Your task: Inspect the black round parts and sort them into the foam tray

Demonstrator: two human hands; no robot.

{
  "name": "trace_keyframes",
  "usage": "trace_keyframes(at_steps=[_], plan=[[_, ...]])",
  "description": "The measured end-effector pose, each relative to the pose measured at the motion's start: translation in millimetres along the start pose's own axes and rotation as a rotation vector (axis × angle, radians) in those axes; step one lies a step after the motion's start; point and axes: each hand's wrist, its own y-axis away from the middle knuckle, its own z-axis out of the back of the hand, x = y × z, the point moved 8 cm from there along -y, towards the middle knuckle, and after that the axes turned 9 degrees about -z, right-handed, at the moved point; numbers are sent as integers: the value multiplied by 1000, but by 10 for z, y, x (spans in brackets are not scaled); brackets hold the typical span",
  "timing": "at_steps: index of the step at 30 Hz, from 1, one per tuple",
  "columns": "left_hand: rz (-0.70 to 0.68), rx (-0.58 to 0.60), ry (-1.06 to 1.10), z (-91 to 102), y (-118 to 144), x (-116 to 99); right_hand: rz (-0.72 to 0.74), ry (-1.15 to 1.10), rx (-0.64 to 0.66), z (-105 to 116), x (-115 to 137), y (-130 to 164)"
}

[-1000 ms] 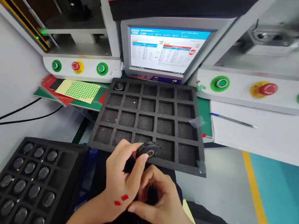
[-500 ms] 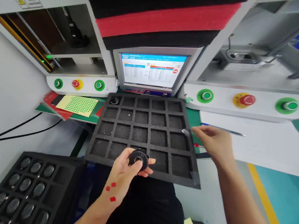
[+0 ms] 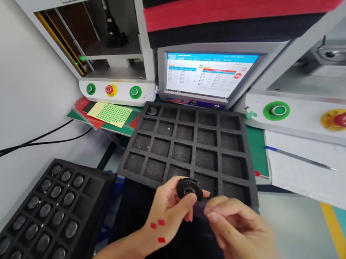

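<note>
One black, round, disc-shaped part (image 3: 186, 185) is in our left hand (image 3: 166, 211), just above the near edge of a dark grey foam tray with square pockets (image 3: 207, 136). We see its face tilted up towards us: a broad dark rim, stepped rings drawing in to a small centre, and round that centre a thin brownish ring with a few bright specks inside. The rim's upper edge looks slightly uneven and a soft shine lies on it; the rest is deep black, and our thumb covers the lower right of the middle. We grasp it between that thumb and the fingers curled beneath, some of whose tips show past the disc on the right.

Our right hand (image 3: 237, 227) is close beside it, thumb and forefinger pinched together on what looks like a thin, clear, see-through strip (image 3: 201, 206). We cannot tell whether the strip touches the part, as it is faint and blurred. Another dark, round piece (image 3: 152, 111) sits in the tray's far left pocket, and to our left we have a black foam tray (image 3: 82, 208) bearing rows of round, glossy-topped pieces (image 3: 45, 210)
</note>
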Motion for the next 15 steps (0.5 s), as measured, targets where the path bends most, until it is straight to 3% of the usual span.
trace_keyframes(at_steps=[5, 15], plan=[[-69, 32, 37, 33, 94, -33, -35, -31, 80, -131, -131, -19], [-204, 72, -139, 23, 189, -192, 189, 271, -60, -186, 131, 53]])
